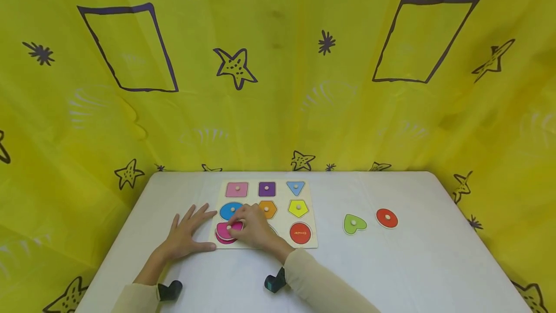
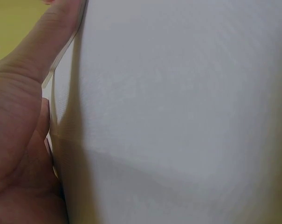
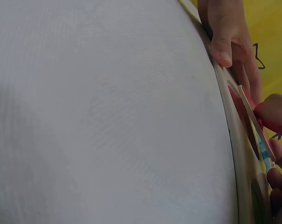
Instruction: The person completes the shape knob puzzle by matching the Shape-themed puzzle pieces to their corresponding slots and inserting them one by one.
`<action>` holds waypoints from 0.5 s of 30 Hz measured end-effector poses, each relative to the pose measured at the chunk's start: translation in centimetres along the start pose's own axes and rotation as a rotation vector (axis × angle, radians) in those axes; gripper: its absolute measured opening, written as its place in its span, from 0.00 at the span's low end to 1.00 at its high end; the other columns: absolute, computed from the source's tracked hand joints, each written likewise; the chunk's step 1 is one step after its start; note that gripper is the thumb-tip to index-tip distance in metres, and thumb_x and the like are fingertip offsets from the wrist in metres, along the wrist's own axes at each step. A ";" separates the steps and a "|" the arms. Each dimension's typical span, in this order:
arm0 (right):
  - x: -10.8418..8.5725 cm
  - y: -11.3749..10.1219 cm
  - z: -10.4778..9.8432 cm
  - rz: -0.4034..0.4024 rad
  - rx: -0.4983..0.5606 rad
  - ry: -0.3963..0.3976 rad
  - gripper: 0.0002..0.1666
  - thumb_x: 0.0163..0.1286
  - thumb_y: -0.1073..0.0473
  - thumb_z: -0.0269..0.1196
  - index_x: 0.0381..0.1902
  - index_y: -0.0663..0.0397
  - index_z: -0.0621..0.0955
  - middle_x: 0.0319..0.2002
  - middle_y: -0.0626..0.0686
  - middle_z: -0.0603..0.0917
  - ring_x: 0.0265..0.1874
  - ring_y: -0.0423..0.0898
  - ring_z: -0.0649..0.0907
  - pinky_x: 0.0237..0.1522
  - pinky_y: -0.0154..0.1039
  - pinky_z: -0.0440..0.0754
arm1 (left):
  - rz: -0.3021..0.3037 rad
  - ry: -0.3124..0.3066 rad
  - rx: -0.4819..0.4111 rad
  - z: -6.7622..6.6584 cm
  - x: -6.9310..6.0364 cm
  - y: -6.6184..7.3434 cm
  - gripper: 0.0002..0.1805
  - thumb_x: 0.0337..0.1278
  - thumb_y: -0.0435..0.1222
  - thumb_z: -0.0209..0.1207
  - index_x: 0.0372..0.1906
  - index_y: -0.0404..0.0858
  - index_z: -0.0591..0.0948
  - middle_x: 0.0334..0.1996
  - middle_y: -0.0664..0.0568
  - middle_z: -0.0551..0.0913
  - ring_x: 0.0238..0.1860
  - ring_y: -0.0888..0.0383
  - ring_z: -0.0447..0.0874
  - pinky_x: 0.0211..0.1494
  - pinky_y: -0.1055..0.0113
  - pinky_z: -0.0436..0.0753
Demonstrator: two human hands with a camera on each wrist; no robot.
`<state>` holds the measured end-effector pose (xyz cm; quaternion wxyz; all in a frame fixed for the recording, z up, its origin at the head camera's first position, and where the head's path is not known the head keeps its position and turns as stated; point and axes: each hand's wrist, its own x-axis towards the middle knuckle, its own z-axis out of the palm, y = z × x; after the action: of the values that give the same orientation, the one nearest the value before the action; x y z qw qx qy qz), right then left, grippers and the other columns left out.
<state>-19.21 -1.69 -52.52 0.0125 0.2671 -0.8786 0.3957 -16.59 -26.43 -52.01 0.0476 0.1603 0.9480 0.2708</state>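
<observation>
A wooden knob puzzle board (image 1: 281, 197) lies on the white table. My right hand (image 1: 256, 228) pinches a magenta half-round puzzle piece (image 1: 223, 231) over the magenta recess at the board's near left corner. In the right wrist view the piece (image 3: 253, 120) stands tilted, partly raised from the board. My left hand (image 1: 187, 235) has its fingers spread, with thumb and fingertips at the board's left edge. The left wrist view shows its thumb (image 2: 47, 37) along that edge. A recess in the near middle is mostly hidden by the right hand.
Pink rectangle (image 1: 231, 192), purple square (image 1: 262, 192), blue triangle (image 1: 296, 191), blue oval (image 1: 226, 211), orange hexagon (image 1: 271, 210) and yellow pentagon (image 1: 293, 210) sit in the board. The red circle recess (image 1: 300, 234) shows its printed word. A green heart (image 1: 349, 228) and red disc (image 1: 382, 217) lie right.
</observation>
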 end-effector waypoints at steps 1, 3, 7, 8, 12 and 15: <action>0.0 0.0 0.1 -0.004 -0.016 -0.001 0.06 0.63 0.52 0.75 0.38 0.41 0.92 0.42 0.41 0.86 0.44 0.37 0.73 0.45 0.32 0.71 | 0.001 0.001 0.000 0.0 0.0 0.0 0.49 0.44 0.60 0.75 0.74 0.50 0.72 0.79 0.40 0.60 0.79 0.28 0.42 0.70 0.21 0.32; -0.1 -0.1 0.3 -0.009 -0.051 -0.002 0.06 0.63 0.51 0.75 0.38 0.40 0.92 0.42 0.41 0.85 0.44 0.38 0.73 0.45 0.32 0.70 | 0.001 -0.001 -0.001 0.0 0.0 0.0 0.50 0.44 0.60 0.75 0.74 0.50 0.72 0.79 0.40 0.60 0.79 0.28 0.42 0.70 0.21 0.32; -0.2 -0.3 0.5 -0.024 -0.124 0.001 0.05 0.63 0.49 0.74 0.37 0.38 0.92 0.41 0.41 0.85 0.43 0.39 0.73 0.45 0.33 0.69 | -0.002 -0.003 -0.004 -0.1 0.0 0.0 0.50 0.44 0.59 0.75 0.74 0.50 0.72 0.79 0.39 0.60 0.79 0.27 0.42 0.70 0.21 0.31; -0.2 -0.3 0.5 -0.027 -0.139 0.003 0.06 0.63 0.49 0.74 0.37 0.37 0.92 0.41 0.40 0.85 0.43 0.39 0.72 0.45 0.32 0.69 | -0.003 -0.004 -0.006 -0.1 0.0 0.1 0.50 0.44 0.59 0.75 0.75 0.49 0.72 0.79 0.39 0.60 0.79 0.27 0.42 0.70 0.22 0.31; -0.3 -0.3 0.6 -0.037 -0.172 0.005 0.05 0.63 0.49 0.73 0.37 0.37 0.92 0.41 0.41 0.84 0.44 0.39 0.72 0.45 0.33 0.68 | 0.002 -0.003 -0.014 -0.2 0.0 0.2 0.49 0.45 0.59 0.75 0.75 0.49 0.72 0.79 0.39 0.60 0.78 0.27 0.42 0.70 0.21 0.30; -0.3 -0.3 0.6 -0.042 -0.173 -0.001 0.05 0.63 0.49 0.74 0.37 0.37 0.92 0.42 0.42 0.84 0.44 0.40 0.72 0.46 0.34 0.68 | 0.008 -0.002 -0.015 -0.2 -0.1 0.1 0.49 0.45 0.59 0.75 0.75 0.48 0.72 0.79 0.39 0.60 0.78 0.27 0.42 0.70 0.21 0.31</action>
<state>-18.65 -2.13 -52.79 0.0433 0.2835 -0.9037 0.3179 -16.52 -26.44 -51.80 0.0485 0.1638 0.9453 0.2780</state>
